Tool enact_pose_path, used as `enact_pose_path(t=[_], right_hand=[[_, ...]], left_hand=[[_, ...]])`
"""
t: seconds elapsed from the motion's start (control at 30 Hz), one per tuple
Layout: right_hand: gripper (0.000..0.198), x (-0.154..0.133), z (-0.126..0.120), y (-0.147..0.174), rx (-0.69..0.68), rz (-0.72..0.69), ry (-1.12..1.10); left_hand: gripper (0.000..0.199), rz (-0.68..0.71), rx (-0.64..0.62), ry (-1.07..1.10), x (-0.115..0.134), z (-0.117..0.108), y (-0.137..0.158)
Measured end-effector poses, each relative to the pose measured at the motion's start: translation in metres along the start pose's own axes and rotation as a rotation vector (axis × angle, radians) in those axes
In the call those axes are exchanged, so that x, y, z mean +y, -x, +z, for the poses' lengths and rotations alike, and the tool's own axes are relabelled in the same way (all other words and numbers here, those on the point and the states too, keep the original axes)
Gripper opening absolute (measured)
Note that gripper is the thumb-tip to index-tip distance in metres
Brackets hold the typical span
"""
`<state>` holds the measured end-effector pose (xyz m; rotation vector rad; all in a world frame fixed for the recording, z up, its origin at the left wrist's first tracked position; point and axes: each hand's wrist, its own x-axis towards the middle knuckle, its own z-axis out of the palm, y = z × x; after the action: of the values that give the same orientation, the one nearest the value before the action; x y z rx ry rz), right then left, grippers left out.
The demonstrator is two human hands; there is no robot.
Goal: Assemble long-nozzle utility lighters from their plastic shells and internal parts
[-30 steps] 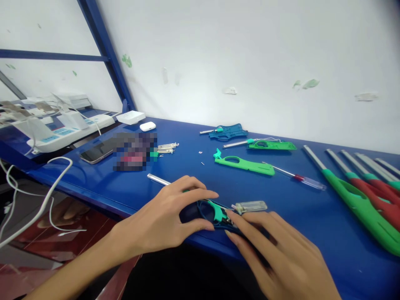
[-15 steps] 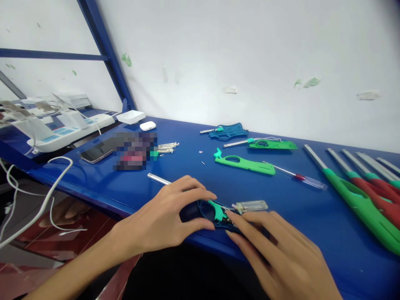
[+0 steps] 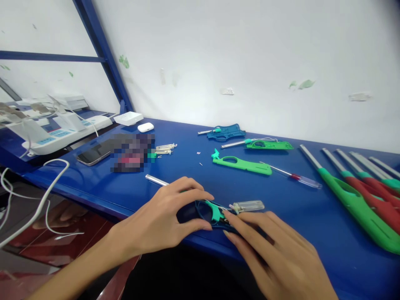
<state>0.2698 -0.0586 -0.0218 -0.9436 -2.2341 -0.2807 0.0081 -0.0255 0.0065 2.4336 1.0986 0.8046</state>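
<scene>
A dark blue lighter casing half [image 3: 202,212] lies opened up at the table's front edge, with a teal trigger [image 3: 215,211] in it. Its metal tube [image 3: 155,179] sticks out beyond my left hand [image 3: 175,210], whose thumb and fingers grip the casing's front part. My right hand [image 3: 275,250] closes on the rear part, the fingertips pressing beside the trigger; what lies beneath them is mostly hidden. Just behind the right fingers is a clear fuel tank [image 3: 249,206].
Beyond my hands lie a green casing half [image 3: 243,165], a screwdriver [image 3: 301,180], and opened green [image 3: 270,145] and blue [image 3: 228,132] lighters. Whole lighters [image 3: 353,202] line the right side. A phone [image 3: 95,152], a power strip [image 3: 67,135] and white cables [image 3: 46,196] are at left.
The whole view has shifted slightly, so things sit a little further left. Both hands keep nearly the same hold on the blue lighter casing.
</scene>
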Motion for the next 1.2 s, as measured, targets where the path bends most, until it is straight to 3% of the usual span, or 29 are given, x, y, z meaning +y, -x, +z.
enact_pose_path(t=[0.43,0.77,1.2], right_hand=[[0.03,0.003,0.0,0.0021,-0.038,-0.006,0.015],[0.025,-0.0002,0.0032,0.0043,0.013,0.06,-0.035],[0.025,0.0034,0.002,0.003,-0.012,0.033,-0.016]], left_hand=[[0.041,0.033,0.03,0.006,-0.0018,0.0013,-0.0008],[0.033,-0.015,-0.029,0.037,0.0004,-0.0003,-0.0025],[0.032,-0.043,-0.1,0.008,0.0049,-0.0036,-0.0037]])
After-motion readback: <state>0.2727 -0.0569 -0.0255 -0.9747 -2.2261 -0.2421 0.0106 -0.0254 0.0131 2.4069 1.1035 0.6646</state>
